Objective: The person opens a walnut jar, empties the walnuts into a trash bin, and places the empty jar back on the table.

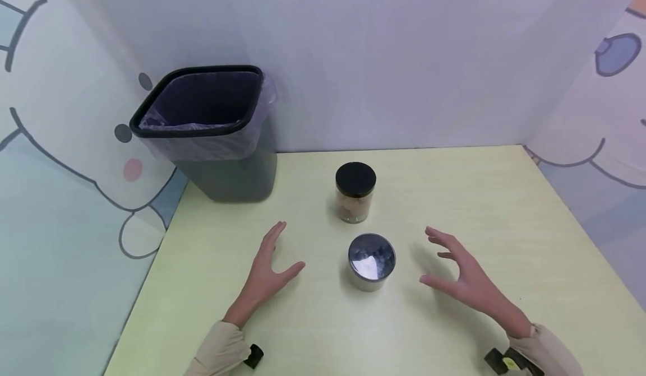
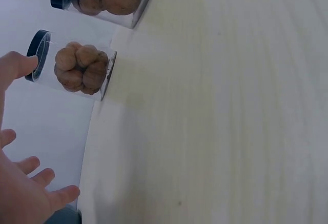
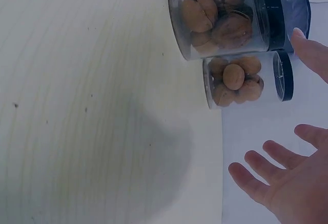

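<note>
Two clear jars with dark lids and walnuts inside stand on the table. The nearer jar (image 1: pixel 370 261) has a shiny lid that reflects light; its walnuts (image 3: pixel 200 11) show through the wall in the right wrist view. Behind it is the farther jar (image 1: pixel 355 192), whose walnuts (image 2: pixel 82 67) are plain in the left wrist view. My left hand (image 1: pixel 264 278) is held to the left of the nearer jar, thumb and fingers spread apart. To the jar's right, my right hand (image 1: pixel 466 278) is also spread. Neither hand touches a jar, and both palms hold nothing.
A grey bin (image 1: pixel 227 177) with a black rim and a clear liner stands at the table's back left corner. The pale wooden table (image 1: pixel 469 196) meets a white wall (image 1: pixel 378 62) behind. Cartoon-patterned panels (image 1: pixel 65 135) flank both sides.
</note>
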`<state>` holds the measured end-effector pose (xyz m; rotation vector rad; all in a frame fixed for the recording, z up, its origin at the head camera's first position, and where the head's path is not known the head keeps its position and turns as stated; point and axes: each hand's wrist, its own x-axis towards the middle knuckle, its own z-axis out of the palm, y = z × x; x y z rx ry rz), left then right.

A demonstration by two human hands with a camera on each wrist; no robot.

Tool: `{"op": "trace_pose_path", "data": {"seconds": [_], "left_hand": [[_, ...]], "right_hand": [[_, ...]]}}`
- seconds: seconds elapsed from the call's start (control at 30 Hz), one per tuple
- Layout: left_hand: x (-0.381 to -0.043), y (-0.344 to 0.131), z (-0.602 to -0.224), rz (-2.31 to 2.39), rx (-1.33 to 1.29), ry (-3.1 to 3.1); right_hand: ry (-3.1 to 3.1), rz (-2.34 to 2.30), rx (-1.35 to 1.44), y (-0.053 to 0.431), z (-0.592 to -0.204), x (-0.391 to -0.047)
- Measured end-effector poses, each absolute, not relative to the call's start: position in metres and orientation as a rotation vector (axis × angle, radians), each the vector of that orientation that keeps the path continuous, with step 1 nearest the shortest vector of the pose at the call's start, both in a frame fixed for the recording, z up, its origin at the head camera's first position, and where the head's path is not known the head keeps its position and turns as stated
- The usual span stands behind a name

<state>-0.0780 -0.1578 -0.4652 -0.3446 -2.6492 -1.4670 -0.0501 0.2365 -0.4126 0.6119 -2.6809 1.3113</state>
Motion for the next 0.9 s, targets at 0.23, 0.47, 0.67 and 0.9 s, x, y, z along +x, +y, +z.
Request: {"op": "trace_pose_path", "data": {"seconds": [0.23,0.47,0.67,0.9], "left_hand": [[-0.074,-0.149,-0.452,-1.632,-0.368,-2.586],[-0.064,-0.140,-0.426,-1.710,-0.387,-2.593],[-0.070,-0.141,-0.444,-1.713,-0.473,-2.568],[-0.074,-0.143,-0.455,-1.741,-0.498,-2.570]], "right_hand": [[-2.684,1.398,0.639,0.232,-0.415,-0.054],[-2.685,1.415,0.698,0.223,-0.412,-0.053],[-2.667,1.441,0.757,0.215,-0.410,-0.055],[-2.648,1.477,0.827,0.206,-0.417,-0.062]]}}
